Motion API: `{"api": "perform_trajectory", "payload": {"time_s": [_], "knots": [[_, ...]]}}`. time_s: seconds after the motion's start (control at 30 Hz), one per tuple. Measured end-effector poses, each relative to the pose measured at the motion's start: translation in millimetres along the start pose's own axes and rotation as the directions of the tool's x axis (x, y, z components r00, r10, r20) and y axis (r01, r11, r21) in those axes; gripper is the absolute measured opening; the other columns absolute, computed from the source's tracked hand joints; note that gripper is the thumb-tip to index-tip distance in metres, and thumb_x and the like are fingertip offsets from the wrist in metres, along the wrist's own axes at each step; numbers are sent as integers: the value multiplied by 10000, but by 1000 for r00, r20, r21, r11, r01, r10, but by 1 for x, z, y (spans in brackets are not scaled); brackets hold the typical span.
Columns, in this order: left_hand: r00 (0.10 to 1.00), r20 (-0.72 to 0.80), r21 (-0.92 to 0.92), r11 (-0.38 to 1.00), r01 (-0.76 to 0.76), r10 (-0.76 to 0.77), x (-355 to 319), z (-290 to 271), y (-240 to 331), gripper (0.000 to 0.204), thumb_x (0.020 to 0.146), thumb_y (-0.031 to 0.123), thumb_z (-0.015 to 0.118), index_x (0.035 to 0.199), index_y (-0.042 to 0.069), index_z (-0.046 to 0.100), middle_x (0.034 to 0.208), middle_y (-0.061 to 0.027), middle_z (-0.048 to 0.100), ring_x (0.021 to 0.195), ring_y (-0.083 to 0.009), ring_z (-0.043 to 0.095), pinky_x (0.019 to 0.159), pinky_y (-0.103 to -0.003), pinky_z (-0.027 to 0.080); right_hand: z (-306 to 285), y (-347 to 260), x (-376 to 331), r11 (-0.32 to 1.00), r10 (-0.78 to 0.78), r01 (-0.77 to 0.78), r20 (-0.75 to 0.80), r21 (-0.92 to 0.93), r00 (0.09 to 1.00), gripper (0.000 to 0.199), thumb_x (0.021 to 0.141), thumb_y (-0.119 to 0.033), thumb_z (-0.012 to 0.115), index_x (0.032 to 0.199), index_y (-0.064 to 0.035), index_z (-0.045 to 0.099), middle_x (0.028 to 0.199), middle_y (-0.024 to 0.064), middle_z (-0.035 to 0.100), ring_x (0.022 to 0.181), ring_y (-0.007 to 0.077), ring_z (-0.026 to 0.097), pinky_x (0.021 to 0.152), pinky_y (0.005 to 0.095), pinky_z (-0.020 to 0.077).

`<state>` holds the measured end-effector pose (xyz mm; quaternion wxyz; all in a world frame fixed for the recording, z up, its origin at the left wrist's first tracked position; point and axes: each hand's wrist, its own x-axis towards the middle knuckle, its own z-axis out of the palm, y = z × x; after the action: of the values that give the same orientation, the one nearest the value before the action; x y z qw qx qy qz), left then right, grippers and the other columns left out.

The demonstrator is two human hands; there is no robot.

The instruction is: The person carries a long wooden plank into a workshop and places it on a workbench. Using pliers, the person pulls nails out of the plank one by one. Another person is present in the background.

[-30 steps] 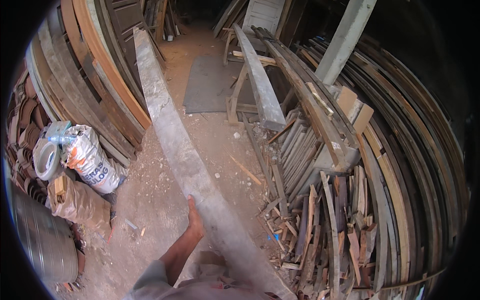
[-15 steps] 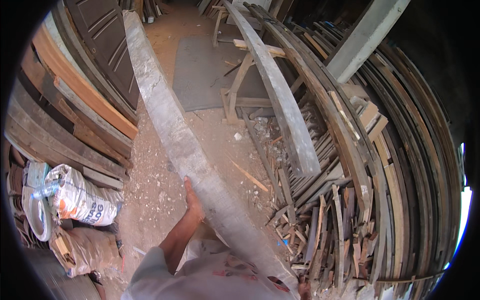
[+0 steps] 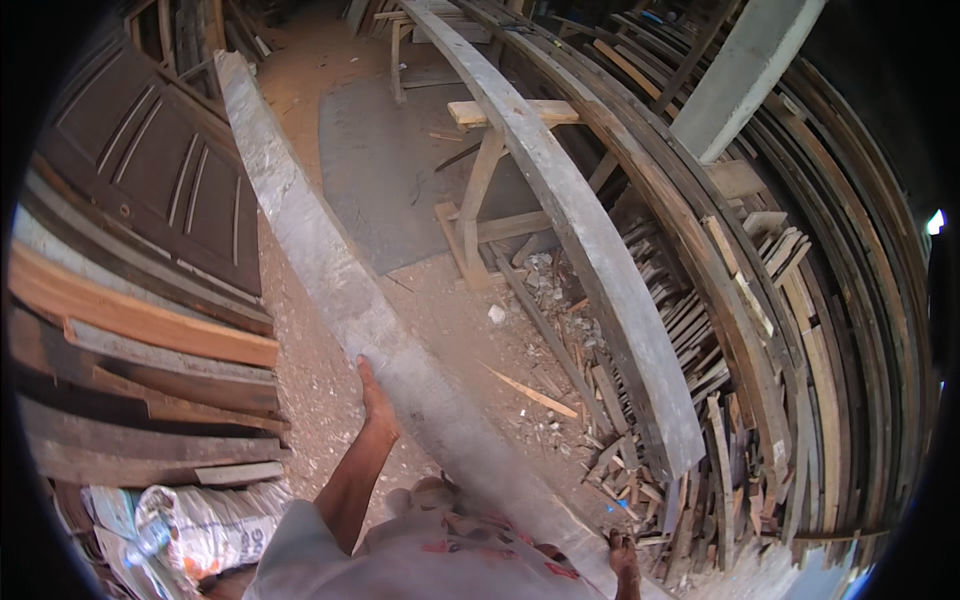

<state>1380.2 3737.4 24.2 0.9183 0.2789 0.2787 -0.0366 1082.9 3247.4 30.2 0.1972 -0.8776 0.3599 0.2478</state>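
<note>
Beam: slants across your front, above the floor, left of the trestle.
Left hand: your fingers grip the beam's left edge.
Right hand: beside the beam's near right edge; you cannot tell whether its fingers grip.

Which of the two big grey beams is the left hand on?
The left beam: the left hand is at its left edge. The right beam lies across the trestle, with no hand on it.

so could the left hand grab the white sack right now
Probably not: the left hand is busy holding the gray plank, and the white sack looks too far off.
</note>
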Motion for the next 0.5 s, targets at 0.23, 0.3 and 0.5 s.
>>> {"api": "perform_trajectory", "payload": {"time_s": [0.23,0.3,0.5], "knots": [[997,-64,86,996,39,-33,101,32,105,940,889,795,285,1520,97,287,1524,-147,368,1371,-363,377,1139,-514,298,15,-111,29,996,-82,82,2,-36,997,603,969,-536,340,1116,-55,673,1094,279,641,1109,463,569,940,526,428],[999,-50,85,996,14,-10,136,41,130,936,892,791,285,1520,97,286,1519,-150,372,1371,-362,377,1141,-510,296,6,-159,27,999,-44,44,29,12,999,602,975,-561,378,1140,-48,646,1122,262,637,1102,462,573,948,503,440],[1000,12,44,999,28,-29,266,50,223,910,906,772,294,1517,96,293,1502,-159,388,1360,-356,390,1137,-499,305,-20,-354,34,983,74,-73,-2,171,997,651,957,-591,409,1181,-26,641,1187,284,615,1168,453,547,994,478,427]]}}
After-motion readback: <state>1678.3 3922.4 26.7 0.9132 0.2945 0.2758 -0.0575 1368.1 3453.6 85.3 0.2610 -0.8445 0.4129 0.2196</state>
